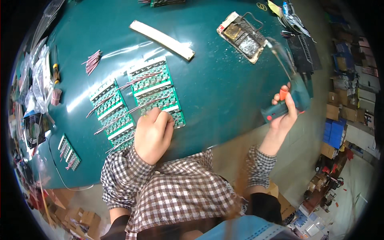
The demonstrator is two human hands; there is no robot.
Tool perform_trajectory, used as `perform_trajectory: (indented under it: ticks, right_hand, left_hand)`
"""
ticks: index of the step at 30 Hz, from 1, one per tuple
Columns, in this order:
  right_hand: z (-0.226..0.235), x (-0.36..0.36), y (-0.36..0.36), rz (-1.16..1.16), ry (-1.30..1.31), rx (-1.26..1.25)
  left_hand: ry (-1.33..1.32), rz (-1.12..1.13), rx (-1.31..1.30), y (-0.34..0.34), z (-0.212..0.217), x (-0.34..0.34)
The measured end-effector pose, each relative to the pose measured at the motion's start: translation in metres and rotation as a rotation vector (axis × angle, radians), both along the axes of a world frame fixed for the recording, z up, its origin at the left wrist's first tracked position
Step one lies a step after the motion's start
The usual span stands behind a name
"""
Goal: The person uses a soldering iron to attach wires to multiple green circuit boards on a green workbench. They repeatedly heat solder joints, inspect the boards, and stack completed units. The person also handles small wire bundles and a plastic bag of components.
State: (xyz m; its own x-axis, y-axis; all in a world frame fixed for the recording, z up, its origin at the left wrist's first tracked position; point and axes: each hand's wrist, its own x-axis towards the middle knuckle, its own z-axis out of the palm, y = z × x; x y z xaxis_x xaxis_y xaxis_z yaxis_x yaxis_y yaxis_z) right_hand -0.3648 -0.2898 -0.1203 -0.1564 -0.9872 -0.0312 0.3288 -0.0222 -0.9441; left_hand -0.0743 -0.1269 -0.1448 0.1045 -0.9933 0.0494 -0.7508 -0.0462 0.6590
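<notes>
Green table (216, 108) fills most of the middle, pretty shiny, with white glare (78, 100) streaking across it from about 9 to 11 o'clock. Floor (298, 156) is a dull greyish beige, showing best around 4. Cartons (333, 111) are piled up at 3, blue boxes (332, 133) right by them. Reddish-brown bench or shelf (320, 189) at 4, kinda cluttered, and more cartons between 7 and 8.

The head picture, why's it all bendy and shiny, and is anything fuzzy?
In the head view, the fisheye lens curves the table and leaves dark corners; in the same view, white glare streaks the tabletop beside the circuit boards; also there, the tool in the right hand is blurred, probably from moving.
</notes>
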Motion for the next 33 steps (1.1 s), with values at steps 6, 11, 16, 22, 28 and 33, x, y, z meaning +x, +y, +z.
perform_trajectory:
  ticks: [6, 11, 16, 22, 28, 33]
  right_hand:
    - [0.037, 0.003, 0.012, -0.007, 0.550, -0.357]
    - [0.000, 0.020, 0.007, -0.089, 0.686, -0.135]
    - [0.007, 0.027, 0.054, 0.054, 0.200, 0.010]
    - [0.000, 0.031, 0.117, 0.351, -0.229, 0.204]
    - [-0.013, 0.042, 0.139, 0.421, -0.282, 0.238]
    - [-0.016, 0.045, 0.147, 0.413, -0.285, 0.267]
  left_hand:
    - [0.015, 0.024, -0.031, 0.001, -0.001, -0.001]
    - [0.074, 0.103, -0.107, 0.000, -0.001, -0.004]
    - [0.655, 0.152, -0.199, -0.011, 0.017, -0.020]
    - [1.520, 0.271, 0.065, -0.028, 0.019, -0.038]
    - [1.667, 0.350, 0.090, -0.024, 0.013, -0.042]
    - [1.740, 0.373, 0.071, -0.024, 0.010, -0.044]
